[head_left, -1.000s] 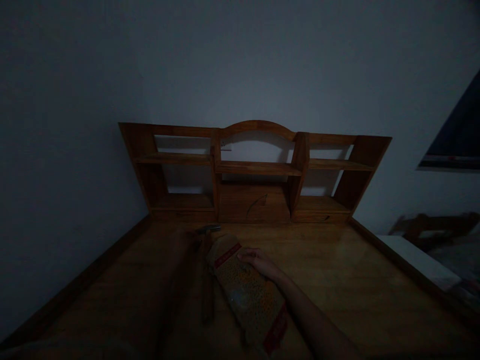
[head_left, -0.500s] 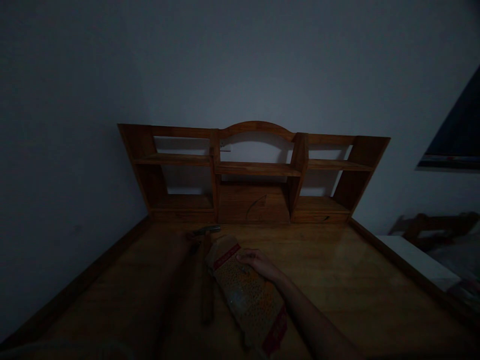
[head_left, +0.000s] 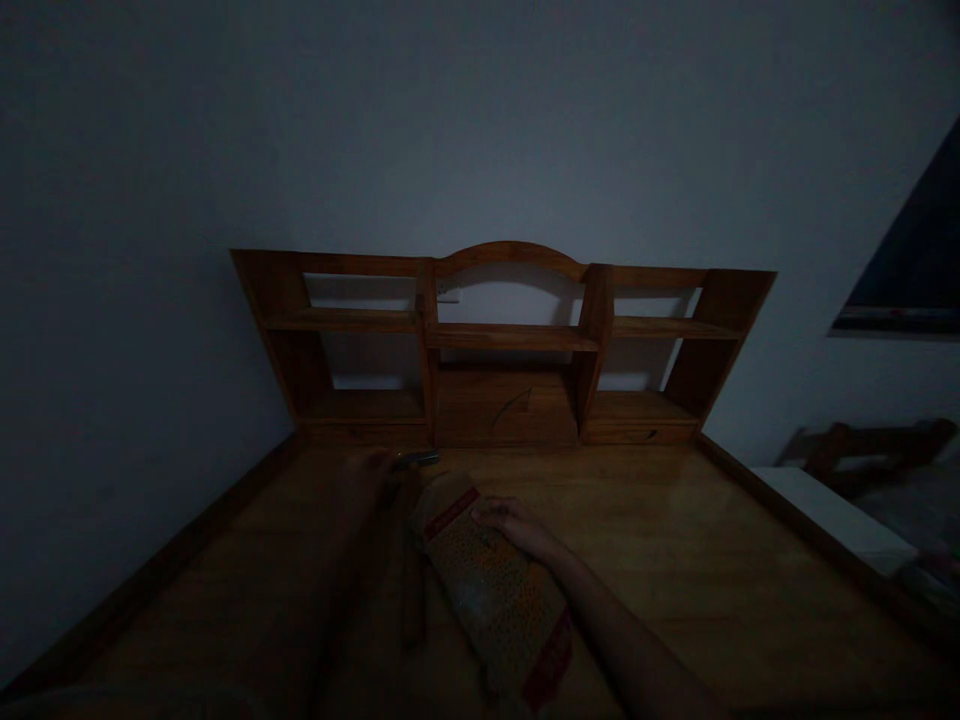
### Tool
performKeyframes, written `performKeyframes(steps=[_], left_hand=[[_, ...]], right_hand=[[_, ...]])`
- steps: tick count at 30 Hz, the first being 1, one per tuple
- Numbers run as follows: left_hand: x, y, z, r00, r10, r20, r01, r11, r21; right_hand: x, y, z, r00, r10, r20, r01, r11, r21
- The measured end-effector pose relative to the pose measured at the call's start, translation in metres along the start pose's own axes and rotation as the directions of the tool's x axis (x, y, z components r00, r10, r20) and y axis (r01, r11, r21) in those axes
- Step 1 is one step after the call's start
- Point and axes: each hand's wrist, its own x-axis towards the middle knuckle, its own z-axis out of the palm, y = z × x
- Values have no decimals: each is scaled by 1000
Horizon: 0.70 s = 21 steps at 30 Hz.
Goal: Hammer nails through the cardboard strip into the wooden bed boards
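Observation:
In the dim head view, a hammer (head_left: 412,590) lies on the wooden desktop, its metal head towards the shelf and its handle towards me. My left hand (head_left: 364,480) is beside the hammer head, dark and smeared by motion, so its fingers cannot be made out. Right of the hammer lies a brown speckled bag (head_left: 499,595) with a red band near each end and orange patches. Over its upper right side, my right hand (head_left: 514,522) has curled fingers closed on the bag. A small dark thing, too unclear to name, shows just below those fingers.
A wooden shelf unit (head_left: 510,338) stands along the desk's back edge against a pale wall (head_left: 480,130). Raised wooden edges border the desktop (head_left: 645,560). Beyond the right edge are a white surface (head_left: 829,515) and a wooden chair back (head_left: 885,435).
My left hand has shifted slightly up and left beside the hammer head. The right hand, bag and hammer hold nearly the same places. The view has shifted slightly.

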Motion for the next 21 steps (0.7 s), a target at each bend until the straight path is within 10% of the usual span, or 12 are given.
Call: performKeyframes(steps=[5, 9, 13, 21], left_hand=[[-4, 8, 31, 931, 38, 363, 60, 965, -256], [-27, 25, 54, 663, 247, 707, 44, 929, -366], [-43, 38, 62, 449, 338, 828, -8, 927, -374], [-47, 41, 67, 483, 392, 783, -212, 920, -330]], right_hand=[[-1, -1, 0, 1000, -21, 6, 21, 999, -24], [2, 0, -2, 999, -52, 7, 53, 996, -67], [4, 0, -4, 995, -92, 32, 94, 990, -102], [5, 1, -5, 993, -117, 21, 119, 982, -144]])
